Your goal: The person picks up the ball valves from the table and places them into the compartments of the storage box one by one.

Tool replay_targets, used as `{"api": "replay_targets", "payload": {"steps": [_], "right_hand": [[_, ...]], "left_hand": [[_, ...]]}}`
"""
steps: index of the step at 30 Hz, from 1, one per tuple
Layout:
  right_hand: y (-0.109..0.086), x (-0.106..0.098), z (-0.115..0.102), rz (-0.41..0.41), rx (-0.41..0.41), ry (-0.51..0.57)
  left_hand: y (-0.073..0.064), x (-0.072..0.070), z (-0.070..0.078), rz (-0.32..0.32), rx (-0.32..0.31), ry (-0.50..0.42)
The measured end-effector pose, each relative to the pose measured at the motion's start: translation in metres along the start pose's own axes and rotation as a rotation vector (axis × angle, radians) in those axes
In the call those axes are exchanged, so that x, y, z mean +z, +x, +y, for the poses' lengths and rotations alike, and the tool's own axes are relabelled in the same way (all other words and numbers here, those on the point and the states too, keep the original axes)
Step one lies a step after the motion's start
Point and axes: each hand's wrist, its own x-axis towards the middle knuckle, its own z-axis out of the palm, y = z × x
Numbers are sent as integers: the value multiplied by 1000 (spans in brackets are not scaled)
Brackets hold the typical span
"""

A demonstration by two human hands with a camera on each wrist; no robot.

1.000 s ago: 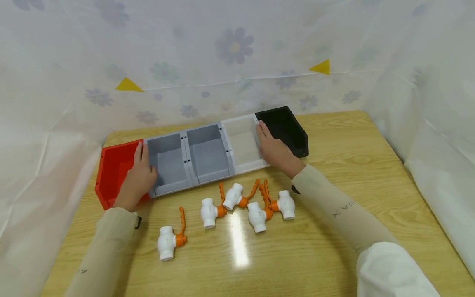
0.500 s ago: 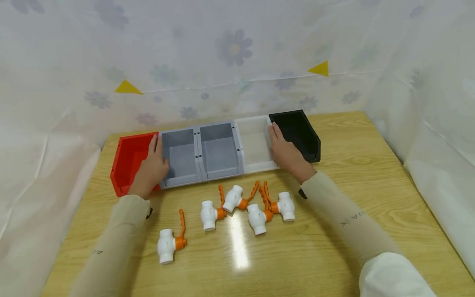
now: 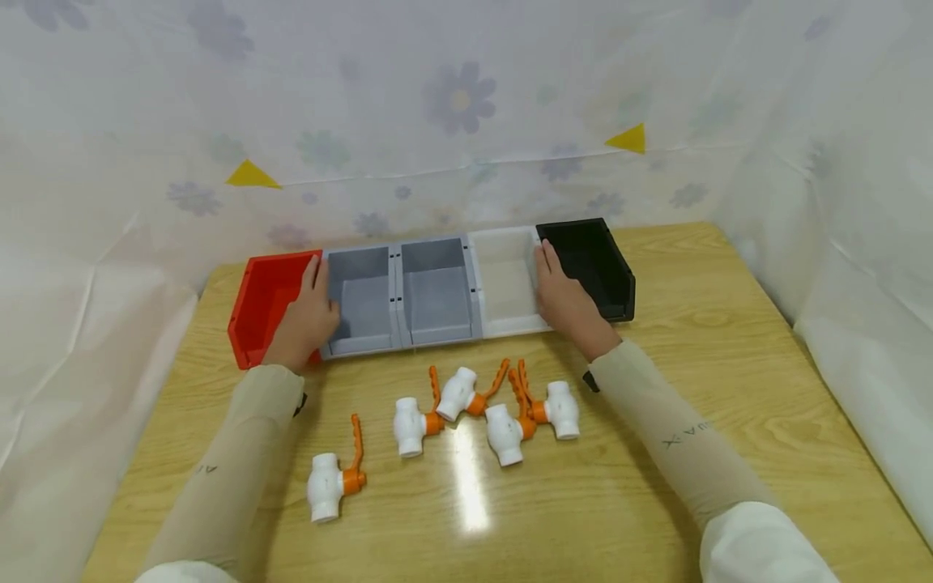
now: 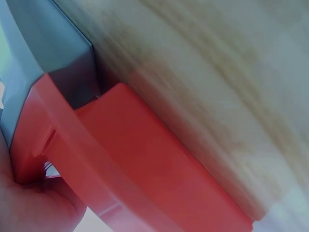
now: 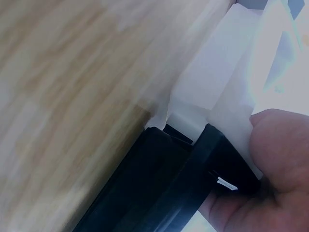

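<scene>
A row of joined plastic bins stands on the table: a red bin [image 3: 244, 316], two grey bins [image 3: 360, 344] [image 3: 440, 332], a white bin [image 3: 510, 326] and a black bin [image 3: 623, 283]. My left hand [image 3: 306, 317] pinches the adjoining walls of the red bin and the nearer grey one. Across the row, my right hand [image 3: 568, 304] pinches the walls where white meets black. In the left wrist view the red bin [image 4: 140, 159] shows up close beside the thumb. The black bin [image 5: 159, 179] and white bin [image 5: 212, 82] fill the right wrist view.
Several white ball valves with orange handles lie in front of the bins, one valve [image 3: 324, 487] off to the left and another valve [image 3: 561, 410] at the right of a cluster. A flowered cloth [image 3: 437, 113] hangs behind the wooden table [image 3: 729, 340].
Both hands have shifted the bin row to the right. Its red end has swung away from me, so the row lies straighter. The valves stay where they were.
</scene>
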Motion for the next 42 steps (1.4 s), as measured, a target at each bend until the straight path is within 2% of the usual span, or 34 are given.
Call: {"api": "replay_targets", "payload": {"steps": [16,24,30,36,42], "right_hand": [[17,8,12,83,36,-16],[24,9,12,74,55,-9],[34,10,10,122,47,-14],[39,9,11,107,68,-26],[43,7,11,101,78,-11]], "left_hand": [[22,9,3,81,8,4],[31,5,1,48,10,2],[38,-1,-2,75,-2,-3],[43,-1,-4,66,-14,-3],[51,-3,-7,84,15,10]]}}
